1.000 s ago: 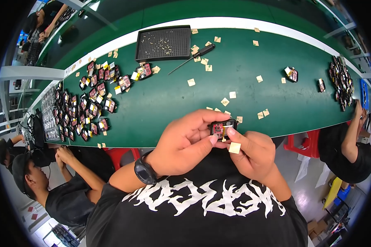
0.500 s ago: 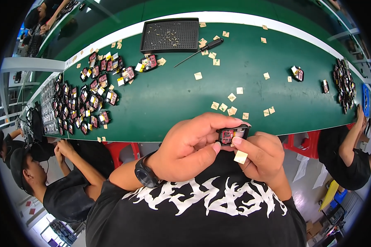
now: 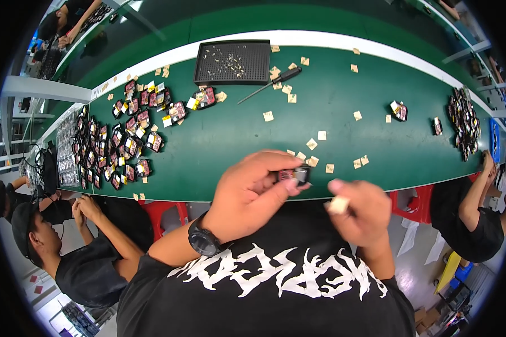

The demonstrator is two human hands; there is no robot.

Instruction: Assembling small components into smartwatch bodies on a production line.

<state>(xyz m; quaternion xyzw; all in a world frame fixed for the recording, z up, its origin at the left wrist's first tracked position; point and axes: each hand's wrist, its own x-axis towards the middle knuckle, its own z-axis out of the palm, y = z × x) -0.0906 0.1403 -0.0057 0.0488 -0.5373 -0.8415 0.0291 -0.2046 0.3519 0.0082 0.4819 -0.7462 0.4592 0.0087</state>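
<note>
My left hand (image 3: 244,191), a dark watch (image 3: 203,238) on its wrist, is closed around a small black housing (image 3: 303,175) with a red circuit board inside. Thumb and fingers grip the housing by its edges, over the near edge of the table. Apart from it on the right, my right hand (image 3: 366,212) is smeared by motion, its fingers bent. A small pale square sticker (image 3: 338,205) shows at its fingertips, pinched there. Loose squares of the same kind (image 3: 312,144) lie on the green tabletop (image 3: 236,146) just beyond my hands.
Many similar housings (image 3: 130,145) crowd the table's left, and another pile (image 3: 464,126) stands at the far right. A black tray (image 3: 233,80) of small metal parts sits at the back beside a screwdriver (image 3: 272,84). People sit on both sides, one (image 3: 95,247) close by on the left.
My right hand has drawn away from the housing to the right, carrying the small sticker. My left hand has shifted slightly left and tilted the housing.
</note>
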